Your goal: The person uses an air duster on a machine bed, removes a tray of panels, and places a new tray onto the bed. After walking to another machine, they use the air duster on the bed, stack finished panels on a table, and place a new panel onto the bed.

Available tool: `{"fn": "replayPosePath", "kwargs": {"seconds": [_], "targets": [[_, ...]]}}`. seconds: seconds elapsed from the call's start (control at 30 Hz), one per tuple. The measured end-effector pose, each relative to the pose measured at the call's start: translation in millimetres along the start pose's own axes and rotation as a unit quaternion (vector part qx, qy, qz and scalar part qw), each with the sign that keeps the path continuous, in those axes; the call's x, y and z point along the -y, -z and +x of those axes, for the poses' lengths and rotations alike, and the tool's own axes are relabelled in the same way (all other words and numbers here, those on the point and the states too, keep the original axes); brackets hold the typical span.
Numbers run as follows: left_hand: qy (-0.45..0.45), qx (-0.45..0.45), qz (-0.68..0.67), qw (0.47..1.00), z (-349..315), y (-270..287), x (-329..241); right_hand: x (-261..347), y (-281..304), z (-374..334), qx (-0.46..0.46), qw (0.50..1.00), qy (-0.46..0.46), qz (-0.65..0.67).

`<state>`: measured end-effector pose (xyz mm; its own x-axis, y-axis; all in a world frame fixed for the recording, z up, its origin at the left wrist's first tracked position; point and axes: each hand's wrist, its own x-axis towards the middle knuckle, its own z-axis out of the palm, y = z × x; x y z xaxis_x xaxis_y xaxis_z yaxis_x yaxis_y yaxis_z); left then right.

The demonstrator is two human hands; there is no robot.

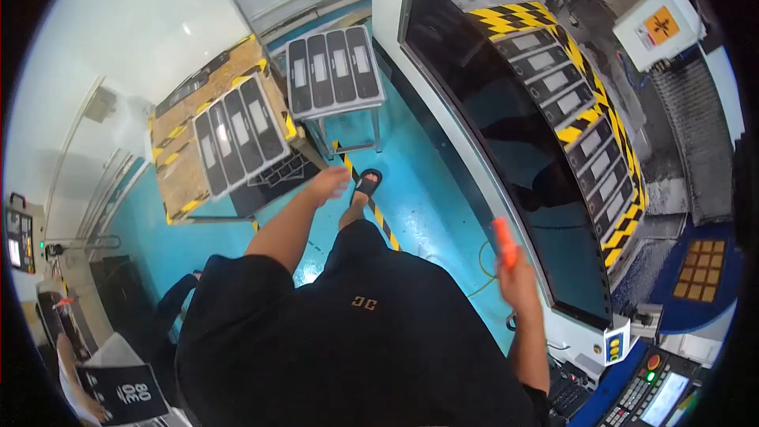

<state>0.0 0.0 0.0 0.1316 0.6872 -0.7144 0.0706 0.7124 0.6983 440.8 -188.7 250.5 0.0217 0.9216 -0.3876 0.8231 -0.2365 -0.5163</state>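
Head view: the right hand (519,281) closes around the lower end of an orange tool (503,236) beside the dark machine door (506,130). The left hand (329,184) is empty, loosely open. The tool is probably light, stiff; grip its lower body.

Orange label (662,26) on box (631,29), emblem (364,303) on shirt (364,360)

White walls (150,24) border a turquoise floor (423,182).
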Motion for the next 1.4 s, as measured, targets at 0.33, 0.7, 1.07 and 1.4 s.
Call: {"fn": "replayPosePath", "kwargs": {"seconds": [0.33, 0.7, 1.07, 1.4], "targets": [[0.060, -0.020, -0.189, 0.980, 217, 69, -198, 148, -1, 147, 0.091, 0.988, -0.037, 0.123], [-0.088, 0.083, 0.620, 0.775, 254, 116, -212, 181, 242, 117, -0.104, 0.981, -0.139, 0.085], [-0.014, 0.156, 0.682, 0.714, 241, 115, -236, 249, 282, 222, -0.072, 0.943, -0.185, -0.267], [-0.004, 0.198, 0.704, 0.682, 248, 130, -249, 223, 288, 189, -0.010, 0.911, -0.319, -0.260]]}}
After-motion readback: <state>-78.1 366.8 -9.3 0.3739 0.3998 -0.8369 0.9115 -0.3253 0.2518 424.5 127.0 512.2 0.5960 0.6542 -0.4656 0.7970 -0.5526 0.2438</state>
